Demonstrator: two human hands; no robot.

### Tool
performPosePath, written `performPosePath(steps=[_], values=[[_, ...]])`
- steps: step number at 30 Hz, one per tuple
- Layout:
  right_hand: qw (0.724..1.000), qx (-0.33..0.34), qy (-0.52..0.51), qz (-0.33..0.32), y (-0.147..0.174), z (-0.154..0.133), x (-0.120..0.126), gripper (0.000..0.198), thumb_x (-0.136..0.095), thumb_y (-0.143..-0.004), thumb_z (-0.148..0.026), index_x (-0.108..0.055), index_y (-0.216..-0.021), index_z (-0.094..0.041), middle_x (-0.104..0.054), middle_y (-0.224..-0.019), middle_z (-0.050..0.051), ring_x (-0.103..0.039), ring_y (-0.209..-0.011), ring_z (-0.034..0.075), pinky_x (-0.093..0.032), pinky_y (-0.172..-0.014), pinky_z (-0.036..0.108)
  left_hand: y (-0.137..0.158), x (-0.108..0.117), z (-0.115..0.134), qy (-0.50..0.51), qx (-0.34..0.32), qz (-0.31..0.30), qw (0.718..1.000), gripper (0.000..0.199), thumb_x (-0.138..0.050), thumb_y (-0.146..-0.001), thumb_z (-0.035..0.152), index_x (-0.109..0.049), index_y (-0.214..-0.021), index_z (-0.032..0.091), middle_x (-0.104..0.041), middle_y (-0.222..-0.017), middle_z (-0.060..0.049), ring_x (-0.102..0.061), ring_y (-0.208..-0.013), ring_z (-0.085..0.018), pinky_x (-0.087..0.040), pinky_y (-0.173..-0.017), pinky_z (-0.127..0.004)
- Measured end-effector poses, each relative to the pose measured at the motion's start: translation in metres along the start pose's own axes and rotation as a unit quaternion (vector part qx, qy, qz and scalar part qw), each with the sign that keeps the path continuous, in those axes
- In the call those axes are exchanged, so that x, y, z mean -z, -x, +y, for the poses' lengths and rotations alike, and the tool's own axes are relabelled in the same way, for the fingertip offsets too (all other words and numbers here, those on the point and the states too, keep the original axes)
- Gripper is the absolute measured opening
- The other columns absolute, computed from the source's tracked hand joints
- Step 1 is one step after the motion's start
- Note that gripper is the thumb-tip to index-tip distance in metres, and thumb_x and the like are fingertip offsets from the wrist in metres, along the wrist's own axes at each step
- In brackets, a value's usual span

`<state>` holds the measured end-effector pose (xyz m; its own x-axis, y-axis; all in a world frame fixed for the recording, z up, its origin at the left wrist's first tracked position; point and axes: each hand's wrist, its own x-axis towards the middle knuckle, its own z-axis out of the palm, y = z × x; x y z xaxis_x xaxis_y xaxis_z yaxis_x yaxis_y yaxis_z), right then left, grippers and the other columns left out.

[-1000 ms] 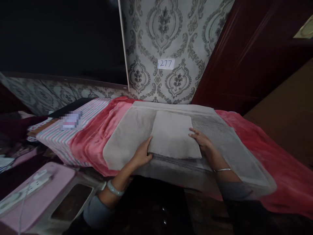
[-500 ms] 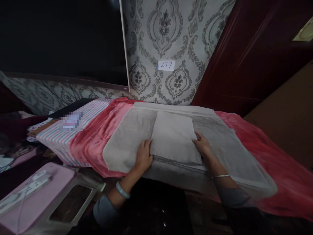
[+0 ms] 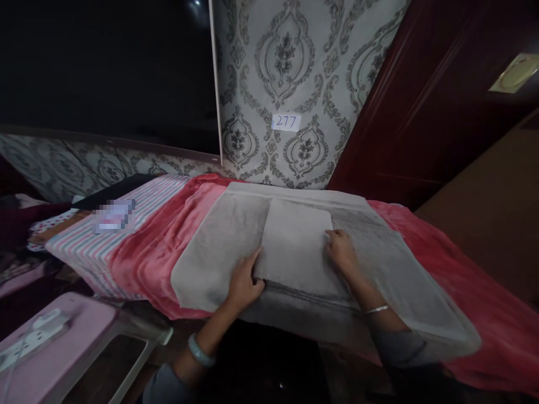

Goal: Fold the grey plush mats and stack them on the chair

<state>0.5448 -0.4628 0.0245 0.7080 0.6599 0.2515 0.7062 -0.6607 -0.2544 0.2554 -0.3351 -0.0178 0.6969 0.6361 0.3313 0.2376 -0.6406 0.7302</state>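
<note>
A folded light grey cloth (image 3: 295, 247) lies flat on a larger grey sheet (image 3: 210, 241), its front edge showing layers. At its left edge, my left hand (image 3: 244, 283) rests with the index finger stretched out along the cloth and the thumb held apart. My right hand (image 3: 343, 252) is at the opposite edge, fingers curled and bunched together on the cloth's border; the exact grip is partly hidden. A bracelet circles each wrist.
A red and pink blanket (image 3: 164, 252) lies under the sheet, over a striped cover (image 3: 80, 241). A pink stool (image 3: 76, 320) with a power strip (image 3: 33, 342) stands front left. Behind are a large screen (image 3: 105, 73) and a wall label (image 3: 286, 122).
My right hand has shifted from the cloth's right side inward onto its edge. The left hand's index finger has straightened. The view has tilted slightly.
</note>
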Motion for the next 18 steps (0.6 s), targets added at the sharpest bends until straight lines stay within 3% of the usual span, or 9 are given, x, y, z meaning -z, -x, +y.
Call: performPosePath(steps=[3, 5, 9, 12, 15, 18], values=[[0.996, 0.052, -0.051, -0.053, -0.021, -0.057, 0.009, 0.043, -0.047, -0.091, -0.016, -0.065, -0.13, -0.015, -0.067, -0.118, 0.012, -0.063, -0.105, 0.021, -0.046, -0.097, 0.029, -0.007, 0.008, -0.001, 0.094, 0.063, -0.017, 0.993, 0.082, -0.06, -0.075, 0.026, -0.036, -0.153, 0.01, -0.064, -0.133, -0.015, -0.062, -0.115, -0.029, -0.048, -0.103, -0.044], [0.991, 0.066, -0.074, -0.087, -0.037, -0.099, 0.008, 0.043, -0.045, -0.096, -0.022, -0.062, -0.135, -0.016, -0.07, -0.113, 0.009, -0.064, -0.105, 0.02, -0.046, -0.097, 0.028, -0.016, 0.01, -0.001, 0.129, 0.106, -0.015, 0.986, 0.071, -0.056, -0.085, 0.038, -0.042, -0.149, 0.011, -0.063, -0.135, -0.016, -0.061, -0.12, -0.029, -0.047, -0.104, -0.043], [0.989, 0.059, -0.068, -0.116, -0.057, -0.161, -0.011, 0.052, -0.05, -0.097, -0.037, -0.052, -0.143, -0.013, -0.069, -0.117, 0.015, -0.065, -0.111, 0.026, -0.048, -0.096, 0.033, -0.033, 0.006, 0.002, 0.087, 0.134, -0.033, 0.987, 0.067, -0.062, -0.083, 0.042, -0.05, -0.143, 0.015, -0.064, -0.135, -0.016, -0.063, -0.121, -0.033, -0.049, -0.102, -0.045], [0.987, 0.04, -0.035, -0.151, -0.061, -0.179, -0.029, 0.066, -0.065, -0.088, -0.047, -0.05, -0.14, -0.01, -0.064, -0.123, 0.023, -0.064, -0.115, 0.034, -0.049, -0.095, 0.041, -0.036, 0.001, 0.004, 0.032, 0.113, -0.057, 0.991, 0.075, -0.066, -0.078, 0.034, -0.045, -0.148, 0.017, -0.067, -0.131, -0.016, -0.062, -0.122, -0.034, -0.049, -0.102, -0.045], [0.986, 0.035, -0.023, -0.163, -0.062, -0.181, -0.04, 0.069, -0.073, -0.08, -0.034, -0.049, -0.141, -0.012, -0.063, -0.125, 0.023, -0.064, -0.116, 0.035, -0.05, -0.095, 0.042, -0.031, -0.004, 0.005, 0.005, 0.103, -0.066, 0.992, 0.078, -0.063, -0.079, 0.03, -0.04, -0.151, 0.016, -0.067, -0.129, -0.018, -0.063, -0.121, -0.035, -0.049, -0.102, -0.047], [0.988, 0.026, -0.045, -0.144, -0.065, -0.173, -0.042, 0.063, -0.065, -0.08, -0.021, -0.051, -0.14, -0.012, -0.069, -0.117, 0.021, -0.067, -0.11, 0.033, -0.052, -0.091, 0.041, -0.026, -0.009, 0.011, 0.026, 0.082, -0.053, 0.995, 0.076, -0.059, -0.078, 0.022, -0.039, -0.151, 0.016, -0.063, -0.135, -0.018, -0.062, -0.123, -0.034, -0.049, -0.104, -0.048]])
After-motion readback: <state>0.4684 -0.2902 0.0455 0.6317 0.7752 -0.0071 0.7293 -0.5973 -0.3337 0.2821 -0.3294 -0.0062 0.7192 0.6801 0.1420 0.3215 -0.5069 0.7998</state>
